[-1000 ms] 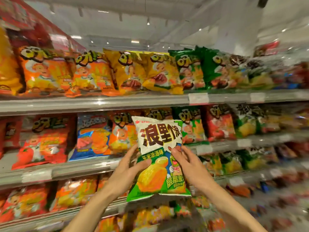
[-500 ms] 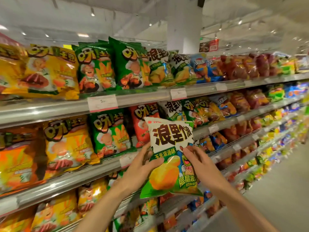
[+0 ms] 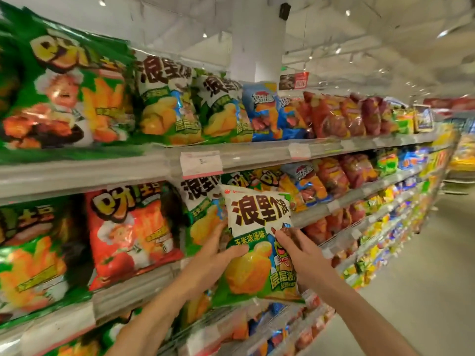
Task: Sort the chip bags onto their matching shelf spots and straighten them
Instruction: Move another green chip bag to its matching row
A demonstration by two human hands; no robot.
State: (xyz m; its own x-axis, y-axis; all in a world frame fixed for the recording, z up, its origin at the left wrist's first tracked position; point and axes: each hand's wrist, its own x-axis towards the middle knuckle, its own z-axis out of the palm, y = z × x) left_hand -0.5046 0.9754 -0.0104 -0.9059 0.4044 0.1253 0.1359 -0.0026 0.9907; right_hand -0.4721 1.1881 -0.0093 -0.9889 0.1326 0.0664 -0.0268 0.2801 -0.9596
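Observation:
I hold a white-and-green chip bag (image 3: 257, 242) upright in front of the second shelf (image 3: 144, 286). My left hand (image 3: 213, 260) grips its left edge, thumb across the front. My right hand (image 3: 300, 255) holds its right edge. Just behind it on that shelf stands a bag of the same design (image 3: 200, 209). Two more matching bags (image 3: 167, 104) stand on the top shelf (image 3: 257, 152) above.
Green bags (image 3: 66, 93) fill the top shelf's left; a red bag (image 3: 131, 232) stands left of the matching bag. Blue bags (image 3: 267, 111) and red bags (image 3: 331, 116) run rightward. The grey aisle floor (image 3: 424, 291) opens at the right.
My view has shifted right along the shelves and closer. The held bag now sits in front of the matching white-and-green bag on the second shelf. Both hands kept their grip.

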